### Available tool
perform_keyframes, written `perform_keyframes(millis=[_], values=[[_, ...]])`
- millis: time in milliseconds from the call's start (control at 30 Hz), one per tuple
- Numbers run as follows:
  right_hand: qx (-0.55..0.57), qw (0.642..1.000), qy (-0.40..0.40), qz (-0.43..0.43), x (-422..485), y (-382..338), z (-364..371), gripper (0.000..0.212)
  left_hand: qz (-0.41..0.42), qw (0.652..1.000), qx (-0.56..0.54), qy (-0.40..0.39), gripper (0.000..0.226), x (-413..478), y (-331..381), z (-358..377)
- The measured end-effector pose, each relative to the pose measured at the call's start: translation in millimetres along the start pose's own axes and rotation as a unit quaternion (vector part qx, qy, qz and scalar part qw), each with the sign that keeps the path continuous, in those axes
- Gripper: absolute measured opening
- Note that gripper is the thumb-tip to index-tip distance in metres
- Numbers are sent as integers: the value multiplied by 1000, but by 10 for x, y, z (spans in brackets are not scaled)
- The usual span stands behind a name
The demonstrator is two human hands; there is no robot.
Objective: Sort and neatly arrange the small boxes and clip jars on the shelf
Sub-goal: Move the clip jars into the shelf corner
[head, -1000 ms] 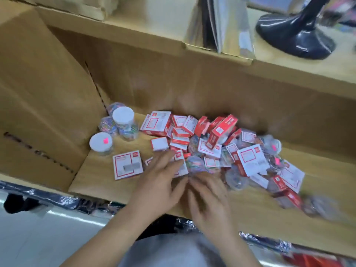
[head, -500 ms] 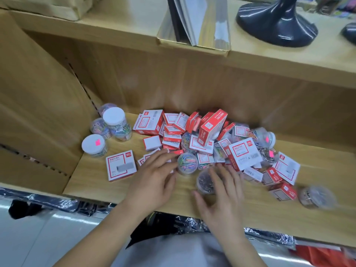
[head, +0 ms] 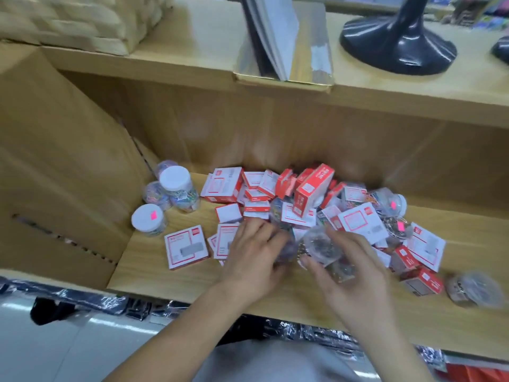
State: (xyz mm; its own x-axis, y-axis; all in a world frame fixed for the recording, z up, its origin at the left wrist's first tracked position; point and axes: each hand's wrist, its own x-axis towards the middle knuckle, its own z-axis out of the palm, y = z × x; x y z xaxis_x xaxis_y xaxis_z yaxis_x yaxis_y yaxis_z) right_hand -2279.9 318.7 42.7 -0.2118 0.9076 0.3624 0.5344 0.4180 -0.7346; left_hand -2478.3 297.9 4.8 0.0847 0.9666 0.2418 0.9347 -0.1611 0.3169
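A heap of small red-and-white boxes (head: 312, 190) lies mid-shelf on the wooden shelf (head: 190, 279). One box (head: 186, 247) lies flat apart, to the left. Three white-lidded clip jars stand or lie at the back left, one tall (head: 176, 180) and one with a pink sticker (head: 147, 219). My left hand (head: 253, 257) curls round a blurred jar of coloured clips (head: 285, 250) at the heap's front. My right hand (head: 355, 274) grips a clear jar of metal clips (head: 319, 245) beside it. Another clear jar (head: 473, 288) lies alone at the far right.
A cardboard panel (head: 55, 166) walls off the left side. The upper shelf overhangs, carrying a black stand base (head: 399, 45), a silver box of sheets (head: 283, 37) and a woven basket (head: 71, 20). More jars (head: 391, 202) lie at the heap's right.
Both hands went from resting flat at the heap's front to closing on jars. The right hand has lifted its clear jar up and right; the left now wraps the coloured one.
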Motion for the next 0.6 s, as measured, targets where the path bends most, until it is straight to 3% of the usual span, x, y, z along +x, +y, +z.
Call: perform_keyframes(millis=[133,200,367,467,600], values=[[57,998,-17,15,212,-306,82,52,-95,978,-162,92,49,-127,41,-368],[90,995,-40,11,322,-467,170,51,-155,957,-194,152,47,-323,-76,-597],[135,978,-157,-37,566,-895,792,51,-323,912,-106,228,42,-1026,-756,-946],[132,964,-215,-85,665,-1200,1384,51,-366,902,-74,217,37,-1292,-1030,-920],[100,950,-248,-160,669,-1431,2088,44,-349,922,-40,161,26,-1427,-1154,-699]])
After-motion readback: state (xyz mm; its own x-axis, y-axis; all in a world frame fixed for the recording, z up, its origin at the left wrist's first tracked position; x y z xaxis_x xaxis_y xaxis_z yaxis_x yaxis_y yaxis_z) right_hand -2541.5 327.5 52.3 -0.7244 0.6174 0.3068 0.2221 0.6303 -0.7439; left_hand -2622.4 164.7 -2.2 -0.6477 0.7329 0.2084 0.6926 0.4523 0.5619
